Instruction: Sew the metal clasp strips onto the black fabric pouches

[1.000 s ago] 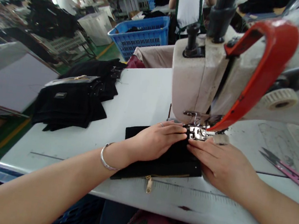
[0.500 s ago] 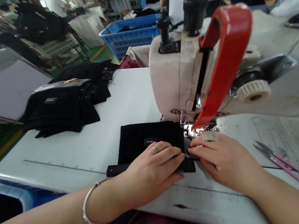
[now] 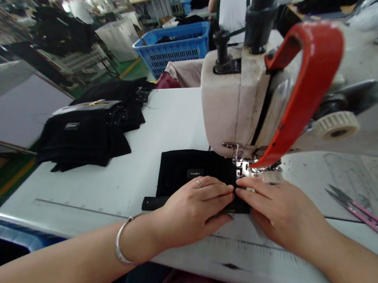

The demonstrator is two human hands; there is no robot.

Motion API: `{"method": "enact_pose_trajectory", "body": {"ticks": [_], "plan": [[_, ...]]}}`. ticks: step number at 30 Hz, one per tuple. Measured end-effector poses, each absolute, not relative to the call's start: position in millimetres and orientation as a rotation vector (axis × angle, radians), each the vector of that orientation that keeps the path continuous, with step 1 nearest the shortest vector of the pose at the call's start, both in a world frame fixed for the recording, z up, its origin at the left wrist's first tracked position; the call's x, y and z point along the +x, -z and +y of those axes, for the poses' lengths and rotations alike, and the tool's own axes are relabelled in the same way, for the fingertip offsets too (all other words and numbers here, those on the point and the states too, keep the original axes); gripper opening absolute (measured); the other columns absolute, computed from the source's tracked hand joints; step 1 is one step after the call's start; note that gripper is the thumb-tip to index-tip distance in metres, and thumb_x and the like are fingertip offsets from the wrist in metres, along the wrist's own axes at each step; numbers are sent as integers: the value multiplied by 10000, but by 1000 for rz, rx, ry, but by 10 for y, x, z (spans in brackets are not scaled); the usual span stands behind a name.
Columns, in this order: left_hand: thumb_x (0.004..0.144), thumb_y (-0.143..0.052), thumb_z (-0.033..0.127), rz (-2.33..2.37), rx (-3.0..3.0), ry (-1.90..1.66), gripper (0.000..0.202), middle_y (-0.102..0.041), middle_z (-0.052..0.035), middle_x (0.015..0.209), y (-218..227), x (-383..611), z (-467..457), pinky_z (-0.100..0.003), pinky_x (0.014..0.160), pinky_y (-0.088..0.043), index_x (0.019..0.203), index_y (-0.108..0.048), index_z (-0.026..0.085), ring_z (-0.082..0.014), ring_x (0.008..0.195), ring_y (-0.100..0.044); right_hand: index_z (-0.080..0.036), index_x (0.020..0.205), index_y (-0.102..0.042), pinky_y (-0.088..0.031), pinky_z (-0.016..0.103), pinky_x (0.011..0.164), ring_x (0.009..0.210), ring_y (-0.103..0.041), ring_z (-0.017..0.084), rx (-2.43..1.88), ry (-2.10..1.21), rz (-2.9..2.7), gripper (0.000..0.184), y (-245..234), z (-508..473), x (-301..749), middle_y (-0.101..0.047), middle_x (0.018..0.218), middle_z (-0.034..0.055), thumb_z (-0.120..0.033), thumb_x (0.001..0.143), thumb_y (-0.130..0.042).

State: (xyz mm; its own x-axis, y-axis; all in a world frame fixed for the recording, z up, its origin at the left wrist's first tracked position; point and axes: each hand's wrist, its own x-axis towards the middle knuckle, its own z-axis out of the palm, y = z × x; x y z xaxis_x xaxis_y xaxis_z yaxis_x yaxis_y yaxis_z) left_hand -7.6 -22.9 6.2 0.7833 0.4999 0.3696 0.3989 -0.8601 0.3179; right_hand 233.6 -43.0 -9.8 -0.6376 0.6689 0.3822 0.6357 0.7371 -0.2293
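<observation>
A black fabric piece point(image 3: 176, 169) with a small label point(image 3: 194, 173) lies on the white table, its right edge at the metal presser foot point(image 3: 243, 166) of the sewing machine point(image 3: 230, 100). My left hand point(image 3: 189, 210), with a ring and bracelet, is closed on the lower right part of the fabric, fingers together and the thumb low at its edge. Fingertips of my right hand point(image 3: 279, 205) pinch the fabric's right edge just in front of the foot. A narrow black strip point(image 3: 152, 202) sticks out along the bottom. What lies beneath my fingers is hidden.
Pink-handled scissors point(image 3: 361, 211) lie right of my right hand. A stack of black fabric pieces point(image 3: 82, 140) rests at the table's left. The red lever point(image 3: 305, 91) hangs above my right hand. Beyond the table stand a blue basket point(image 3: 173, 43) and a person point(image 3: 231, 9).
The fabric has shifted a little up toward the presser foot, with both hands on it. My right fingertips now sit closer to my left ones. The whole view has moved slightly.
</observation>
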Motion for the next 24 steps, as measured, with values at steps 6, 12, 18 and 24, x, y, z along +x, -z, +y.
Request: {"method": "enact_pose_trajectory", "body": {"ticks": [6, 12, 18, 24], "plan": [[944, -674, 288, 681, 2766, -742, 270, -753, -89, 1161, -1, -54, 6, -403, 965, -605, 1163, -704, 132, -223, 1067, -698, -135, 1185, -658, -541, 412, 703, 863, -628, 280, -1165, -37, -2499, 321, 102, -386, 2320, -677, 1033, 126, -130, 878, -567], [957, -659, 318, 722, 2801, -739, 249, -757, -68, 1154, 43, -40, 173, -414, 989, -591, 1149, -717, 171, -222, 1076, -700, -145, 1177, -626, -541, 398, 706, 862, -640, 283, -1255, -19, -2463, 322, 109, -365, 2286, -680, 1029, 120, -119, 867, -544], [940, -676, 318, 715, 2822, -735, 261, -761, -59, 1137, 53, -42, 226, -399, 999, -583, 1153, -715, 171, -221, 1060, -704, -150, 1209, -616, -542, 412, 761, 895, -633, 279, -1239, -107, -2427, 334, 152, -364, 2285, -679, 1096, 131, -111, 895, -508], [946, -668, 343, 721, 2889, -763, 249, -777, -60, 1088, 52, -57, 248, -395, 985, -591, 1126, -736, 185, -235, 1037, -722, -153, 1111, -633, -506, 405, 836, 941, -604, 261, -1157, -227, -2297, 307, 157, -335, 2230, -679, 1033, 125, -71, 863, -473]]}}
